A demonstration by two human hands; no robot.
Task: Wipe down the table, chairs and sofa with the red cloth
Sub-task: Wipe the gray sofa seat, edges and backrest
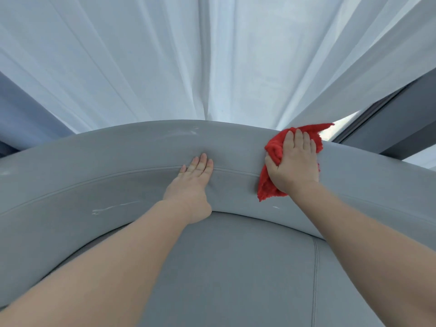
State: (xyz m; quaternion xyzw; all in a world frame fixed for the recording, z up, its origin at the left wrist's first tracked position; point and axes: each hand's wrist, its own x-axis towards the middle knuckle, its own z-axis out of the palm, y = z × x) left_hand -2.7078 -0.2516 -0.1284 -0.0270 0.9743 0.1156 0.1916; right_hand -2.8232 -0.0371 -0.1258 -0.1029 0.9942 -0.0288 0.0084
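Red cloth: the red cloth lies crumpled on the rounded top edge of the sofa back, toward its right end, under the right hand.
Cloth and fingers: one ragged corner pokes out past the fingertips to the far right. A thick fold bulges up in the crook between thumb and forefinger, and a tail hangs down the front of the back, below the heel of the hand.
Right hand fingers: straight and close together, pressed flat on the cloth. Whether the thumb nips the fold is hard to tell.
Left hand: the left hand rests bare on the front of the sofa back, near its middle and well apart from the cloth. Its fingers are straight and together, their tips across the piped seam.
Cloth texture: fluffy, towel-like pile, bright red, frayed edge.
Sofa: smooth matt grey covering, padded, with a rolled top edge. The seat cushion below has a stitched seam.
Marks: pale streaks on the front of the back at the left, and others on the top edge.
Behind: a white sheer curtain in soft vertical folds, and a dark window frame at the right.
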